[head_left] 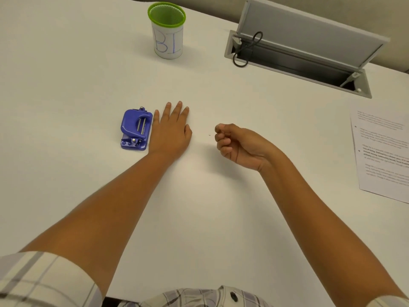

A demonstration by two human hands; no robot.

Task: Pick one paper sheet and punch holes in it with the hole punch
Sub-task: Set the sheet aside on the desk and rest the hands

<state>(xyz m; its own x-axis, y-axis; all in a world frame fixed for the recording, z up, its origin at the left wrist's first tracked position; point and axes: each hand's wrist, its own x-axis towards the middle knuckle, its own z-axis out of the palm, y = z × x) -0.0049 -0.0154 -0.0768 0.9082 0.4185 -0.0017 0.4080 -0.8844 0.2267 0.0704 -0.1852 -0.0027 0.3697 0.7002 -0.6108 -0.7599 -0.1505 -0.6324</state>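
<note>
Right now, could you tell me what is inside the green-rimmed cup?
The green-rimmed cup shows only green mesh lining on its far inner wall; nothing sticks out. Its bottom is hidden by the near wall.

**Hole punch and paper sheets lying apart on the white table**

The hole punch [136,129] is sitting flat on the table, left of centre. It is a small blue-violet plastic one, with its rounded lever arching over two metal pins and its base plate showing a screw and small studs at the near end. Its long side is running away from the viewer, tilted slightly.

The paper sheets [384,151] are lying flat at the right edge of the view, well apart from the punch. They are white, printed with paragraphs of dark text too blurred to read, and partly cut off by the frame. A second edge is peeking out along the left side, showing more than one sheet stacked.
</note>
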